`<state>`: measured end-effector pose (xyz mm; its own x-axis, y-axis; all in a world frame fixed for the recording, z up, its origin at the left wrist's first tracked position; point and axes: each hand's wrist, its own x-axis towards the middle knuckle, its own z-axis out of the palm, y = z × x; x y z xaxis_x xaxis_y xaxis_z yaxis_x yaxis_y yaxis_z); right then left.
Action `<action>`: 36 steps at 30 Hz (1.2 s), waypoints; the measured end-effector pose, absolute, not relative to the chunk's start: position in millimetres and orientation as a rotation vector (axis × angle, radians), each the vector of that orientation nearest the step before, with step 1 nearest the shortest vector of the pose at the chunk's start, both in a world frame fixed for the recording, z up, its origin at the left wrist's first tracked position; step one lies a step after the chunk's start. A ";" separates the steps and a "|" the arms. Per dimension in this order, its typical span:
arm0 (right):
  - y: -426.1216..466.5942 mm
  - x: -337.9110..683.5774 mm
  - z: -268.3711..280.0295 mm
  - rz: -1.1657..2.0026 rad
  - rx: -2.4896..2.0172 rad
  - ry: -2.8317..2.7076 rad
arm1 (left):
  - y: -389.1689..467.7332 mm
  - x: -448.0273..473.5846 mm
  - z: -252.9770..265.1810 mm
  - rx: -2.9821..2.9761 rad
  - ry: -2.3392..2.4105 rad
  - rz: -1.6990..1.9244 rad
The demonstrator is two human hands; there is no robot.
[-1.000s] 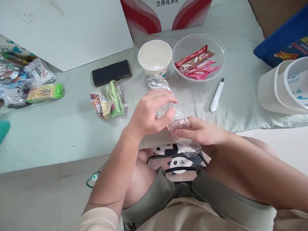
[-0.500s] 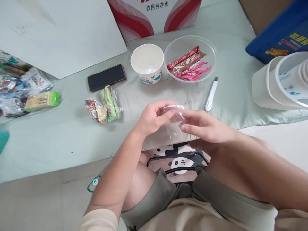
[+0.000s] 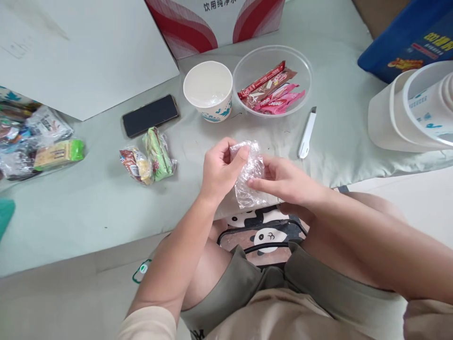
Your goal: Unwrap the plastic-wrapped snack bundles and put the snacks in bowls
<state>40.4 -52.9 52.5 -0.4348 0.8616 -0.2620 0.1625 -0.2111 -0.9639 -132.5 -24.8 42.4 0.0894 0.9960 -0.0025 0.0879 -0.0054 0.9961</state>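
Between my hands is a crinkled clear plastic bag [image 3: 247,182], spread out flat near the table's front edge. My left hand [image 3: 223,166] pinches its upper left part with the thumb on top. My right hand [image 3: 283,179] has its thumb on the bag's right side and its fingers behind, partly hidden. Beyond them stand a white paper cup [image 3: 208,92] and a clear round bowl [image 3: 307,89] with several red, brown and pink wrapped wafer bars [image 3: 271,94]. A white utility knife [image 3: 307,134] lies right of my hands.
Left of my hands lie two snack packs, one green [image 3: 158,153] and one brown and yellow [image 3: 137,165], with a black phone [image 3: 151,115] behind. Bagged snacks [image 3: 58,153] sit far left. White tubs [image 3: 389,115] stand at right. Boxes [image 3: 88,47] line the back.
The plastic bag, bunched between my fingers before, is now opened out flat and hangs lower. My left thumb has moved onto its face. The view has shifted slightly.
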 end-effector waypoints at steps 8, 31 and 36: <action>-45.8 43.5 46.4 1.577 -1.270 -1.396 | -23.6 -145.5 37.2 1.119 0.904 0.705; -45.8 37.3 34.8 1.422 -1.237 -1.310 | -17.5 -151.0 35.0 1.101 0.903 0.894; -46.9 41.1 59.3 0.804 -1.488 -1.603 | -9.1 -161.8 36.5 1.126 1.030 1.008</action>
